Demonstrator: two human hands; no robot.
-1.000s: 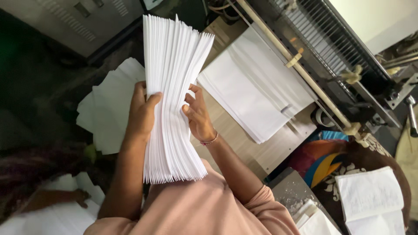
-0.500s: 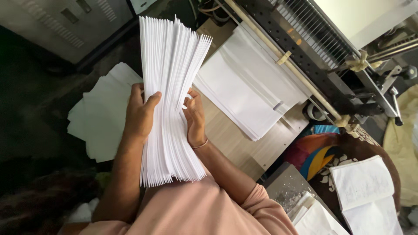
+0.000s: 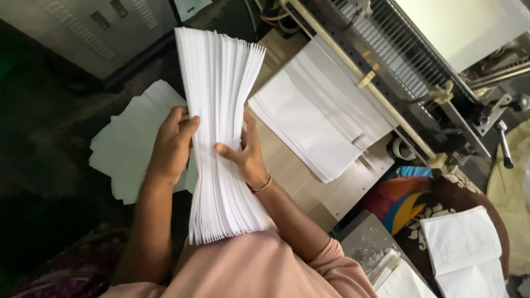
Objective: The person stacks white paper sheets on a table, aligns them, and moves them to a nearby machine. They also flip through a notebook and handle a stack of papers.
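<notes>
A thick stack of white paper sheets [image 3: 218, 99] stands on edge in front of me, fanned out at the top and bottom. My left hand [image 3: 172, 143] grips its left face, with the thumb over the sheets. My right hand [image 3: 247, 155] presses on the right side, the thumb laid across the edges of the sheets; a thin bracelet is on that wrist. Both hands pinch the stack at its middle. Its lower end rests near my pink-sleeved body.
A second pile of white sheets [image 3: 323, 118] lies on the wooden table [image 3: 309, 185] beside a machine with a rail and comb teeth [image 3: 397, 60]. Loose white sheets [image 3: 130, 140] lie on the dark floor at left. An open book [image 3: 466, 245] lies at lower right.
The view has shifted slightly, and the stack stays gripped in both hands. My right thumb now lies further across the stack's edges.
</notes>
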